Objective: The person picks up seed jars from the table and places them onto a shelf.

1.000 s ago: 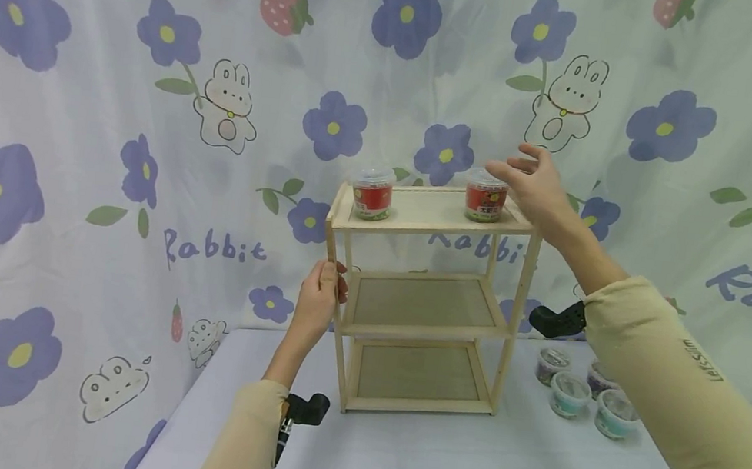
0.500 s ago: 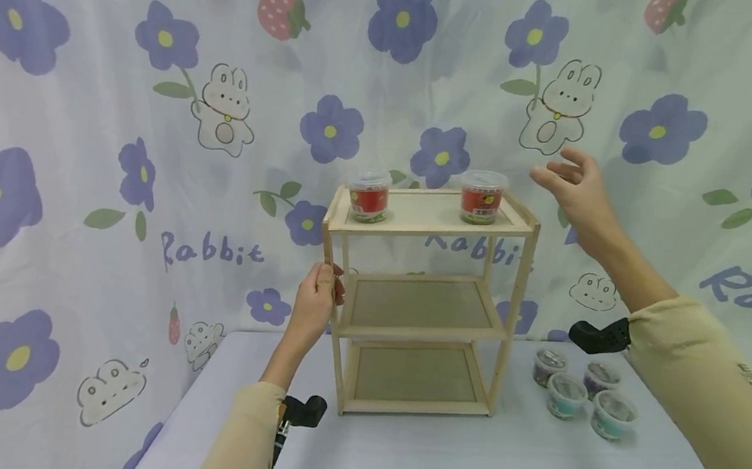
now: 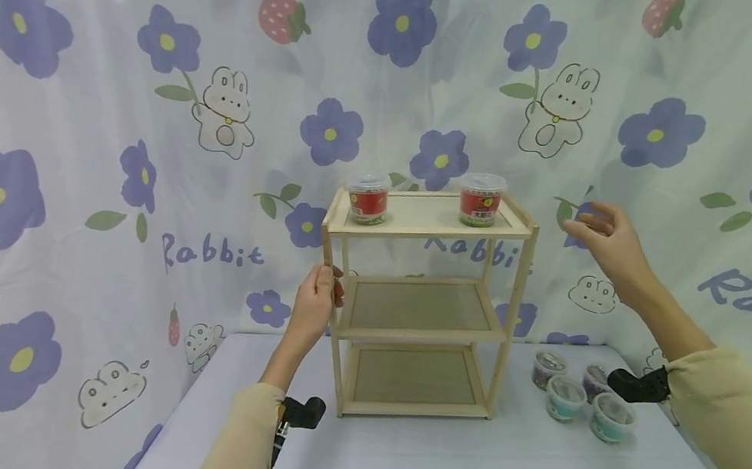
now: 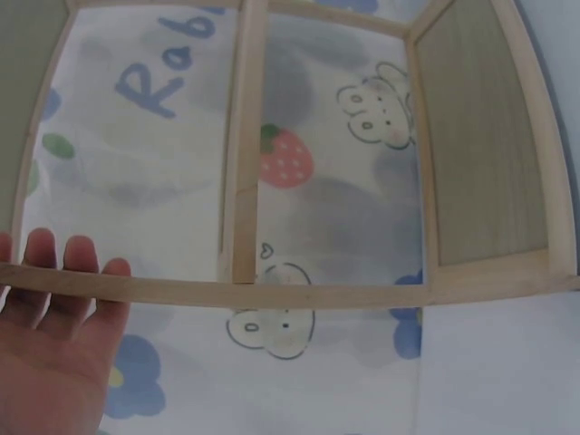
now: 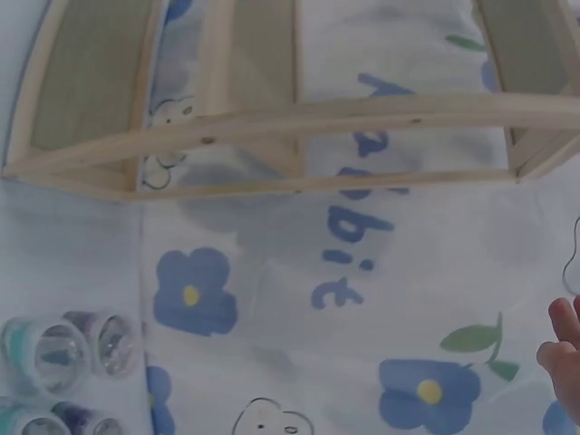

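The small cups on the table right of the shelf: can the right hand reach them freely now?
Probably yes. The right hand is open in the air above the small cups, and nothing lies between them.

top shelf: gap between two red cups | lower shelves bare | small tubs crowd right side

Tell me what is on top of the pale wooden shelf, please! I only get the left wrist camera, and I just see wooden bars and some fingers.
Observer: Two small clear plastic tubs with red labels stand on the top tier of the pale wooden three-tier shelf, one near the left end and one near the right.
Operator: Where is the other hand?
Observer: The right hand is in the air to the right of the shelf, fingers relaxed, holding nothing.
Operator: Any more tubs?
Observer: Four small clear-lidded pots sit in a cluster on the white table, right of the shelf.
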A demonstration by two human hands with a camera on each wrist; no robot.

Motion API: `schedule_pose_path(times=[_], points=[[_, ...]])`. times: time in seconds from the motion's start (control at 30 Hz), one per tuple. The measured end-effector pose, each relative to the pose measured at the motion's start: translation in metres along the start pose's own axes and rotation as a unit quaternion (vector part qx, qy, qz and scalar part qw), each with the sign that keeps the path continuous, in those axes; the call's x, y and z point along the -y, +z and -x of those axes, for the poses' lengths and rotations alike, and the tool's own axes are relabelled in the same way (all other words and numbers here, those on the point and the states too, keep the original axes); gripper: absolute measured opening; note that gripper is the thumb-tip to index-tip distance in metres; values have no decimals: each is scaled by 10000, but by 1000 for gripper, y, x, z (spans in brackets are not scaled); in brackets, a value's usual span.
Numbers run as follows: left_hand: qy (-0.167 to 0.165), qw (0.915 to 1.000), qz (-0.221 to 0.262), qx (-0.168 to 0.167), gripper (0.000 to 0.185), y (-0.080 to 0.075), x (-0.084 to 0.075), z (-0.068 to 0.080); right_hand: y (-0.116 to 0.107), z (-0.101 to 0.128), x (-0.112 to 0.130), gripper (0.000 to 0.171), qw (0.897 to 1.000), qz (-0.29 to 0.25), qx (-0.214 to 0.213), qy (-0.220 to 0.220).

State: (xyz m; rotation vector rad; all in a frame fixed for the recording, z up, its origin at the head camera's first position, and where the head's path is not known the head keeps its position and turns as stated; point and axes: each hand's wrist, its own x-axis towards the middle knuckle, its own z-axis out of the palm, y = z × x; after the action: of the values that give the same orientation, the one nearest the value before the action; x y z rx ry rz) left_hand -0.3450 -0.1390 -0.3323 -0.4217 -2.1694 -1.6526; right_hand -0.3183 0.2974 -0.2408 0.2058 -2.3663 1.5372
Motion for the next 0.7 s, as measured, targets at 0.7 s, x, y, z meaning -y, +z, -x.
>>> schedule_pose_path(times=[0.7], points=[[-6,10000,60,-43,42,1,0,0,-29,38,-83,88,9978,301,-140,567]])
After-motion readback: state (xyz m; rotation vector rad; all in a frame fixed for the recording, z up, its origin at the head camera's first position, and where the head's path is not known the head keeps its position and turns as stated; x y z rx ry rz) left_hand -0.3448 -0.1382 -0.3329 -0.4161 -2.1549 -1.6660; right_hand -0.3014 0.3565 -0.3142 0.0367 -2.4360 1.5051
